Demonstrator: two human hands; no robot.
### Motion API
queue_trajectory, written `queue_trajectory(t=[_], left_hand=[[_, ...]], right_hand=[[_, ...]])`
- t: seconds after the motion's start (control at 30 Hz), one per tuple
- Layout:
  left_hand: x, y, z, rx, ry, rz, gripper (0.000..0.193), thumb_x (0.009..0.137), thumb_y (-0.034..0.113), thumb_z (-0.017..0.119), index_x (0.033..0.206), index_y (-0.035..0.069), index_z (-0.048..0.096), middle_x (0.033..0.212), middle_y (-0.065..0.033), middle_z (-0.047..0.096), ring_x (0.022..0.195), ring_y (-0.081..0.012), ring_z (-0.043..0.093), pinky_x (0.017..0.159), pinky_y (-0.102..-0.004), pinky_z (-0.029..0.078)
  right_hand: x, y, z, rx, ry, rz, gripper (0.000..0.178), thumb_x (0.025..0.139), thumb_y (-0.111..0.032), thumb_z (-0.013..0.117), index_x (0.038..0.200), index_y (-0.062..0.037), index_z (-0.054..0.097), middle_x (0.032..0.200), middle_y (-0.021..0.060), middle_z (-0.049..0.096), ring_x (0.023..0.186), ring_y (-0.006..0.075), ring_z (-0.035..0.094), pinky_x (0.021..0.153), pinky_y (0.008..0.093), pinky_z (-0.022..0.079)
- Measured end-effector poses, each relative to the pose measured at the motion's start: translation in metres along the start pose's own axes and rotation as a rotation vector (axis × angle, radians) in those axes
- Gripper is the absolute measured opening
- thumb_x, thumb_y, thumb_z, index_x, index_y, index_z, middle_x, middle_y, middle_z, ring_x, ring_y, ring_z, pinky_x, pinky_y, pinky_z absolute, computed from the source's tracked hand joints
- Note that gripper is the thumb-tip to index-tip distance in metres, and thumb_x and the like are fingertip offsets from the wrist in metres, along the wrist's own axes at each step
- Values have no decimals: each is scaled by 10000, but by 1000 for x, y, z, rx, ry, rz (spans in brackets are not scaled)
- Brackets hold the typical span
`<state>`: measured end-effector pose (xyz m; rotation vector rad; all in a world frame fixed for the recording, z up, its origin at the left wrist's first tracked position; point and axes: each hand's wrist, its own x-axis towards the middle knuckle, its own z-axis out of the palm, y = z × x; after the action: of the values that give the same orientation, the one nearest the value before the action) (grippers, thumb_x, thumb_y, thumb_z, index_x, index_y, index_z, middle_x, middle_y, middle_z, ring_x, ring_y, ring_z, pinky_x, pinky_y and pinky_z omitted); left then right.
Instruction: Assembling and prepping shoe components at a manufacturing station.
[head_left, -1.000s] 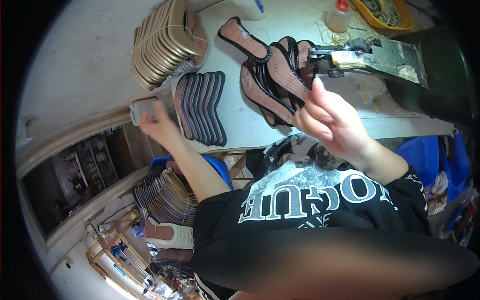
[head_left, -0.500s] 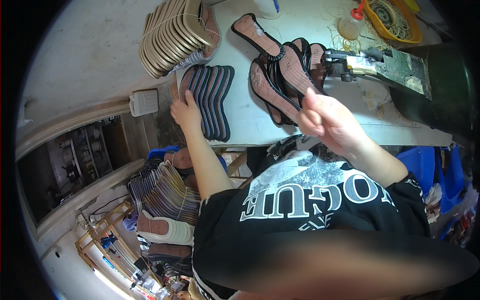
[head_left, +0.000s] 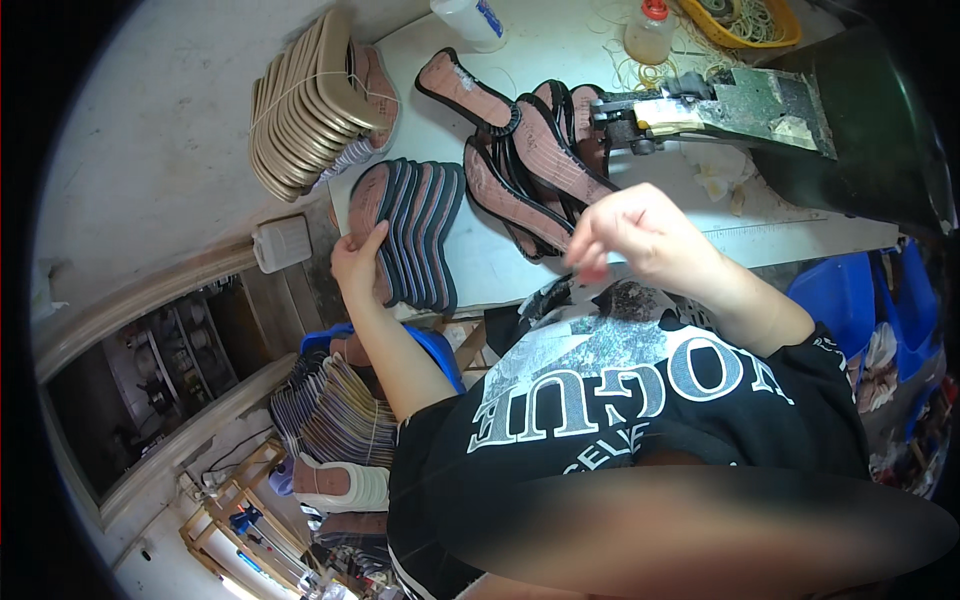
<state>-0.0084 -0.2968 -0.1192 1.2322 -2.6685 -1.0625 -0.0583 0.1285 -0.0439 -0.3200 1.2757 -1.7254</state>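
A fanned row of shoe insoles (head_left: 425, 235), pinkish-brown with dark edges, lies overlapping on the table. My left hand (head_left: 358, 268) is closed at the row's left end, thumb on the top face of the outermost insole (head_left: 368, 195) and fingers around its outer edge. My right hand (head_left: 640, 238) hangs above the table's near edge, its fingers loosely bent, apart and partly blurred; nothing shows in them. Just beyond it lies a loose heap of black-rimmed pink insoles (head_left: 545, 150), one pointing off to the upper left.
A green machine arm (head_left: 740, 110) reaches over the heap from the right. Behind stand a red-capped bottle (head_left: 650, 35), a white cup (head_left: 470, 22) and a yellow basket (head_left: 745, 35) of bands. Gold-edged soles (head_left: 310, 110) are bundled at the left. More bundles (head_left: 335, 410) sit below the table.
The view has shifted, moving the tabletop things left in the picture. My right hand has drawn back from the heap, its fingers loosening. My left hand stays at the row's left end.
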Motion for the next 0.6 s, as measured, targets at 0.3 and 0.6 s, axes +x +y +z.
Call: queue_trajectory(t=[0.3, 0.6], left_hand=[[-132, 126, 13, -822, -292, 386, 459, 790, 4, 698, 1200, -25, 495, 1179, -132, 581, 1047, -186, 579, 937, -320, 445], [-173, 182, 64, -930, -846, 385, 602, 756, 89, 784, 1241, -22, 446, 1146, -110, 602, 1037, -163, 587, 903, -299, 463]], right_hand=[[6, 10, 17, -387, 43, -161, 696, 844, -356, 686, 1371, -11, 390, 1309, 165, 515, 1189, 241, 502, 994, 377, 399], [4, -9, 21, 159, 386, -568, 278, 860, -75, 655, 1115, -12, 564, 980, 26, 629, 876, 76, 577, 795, 232, 471]])
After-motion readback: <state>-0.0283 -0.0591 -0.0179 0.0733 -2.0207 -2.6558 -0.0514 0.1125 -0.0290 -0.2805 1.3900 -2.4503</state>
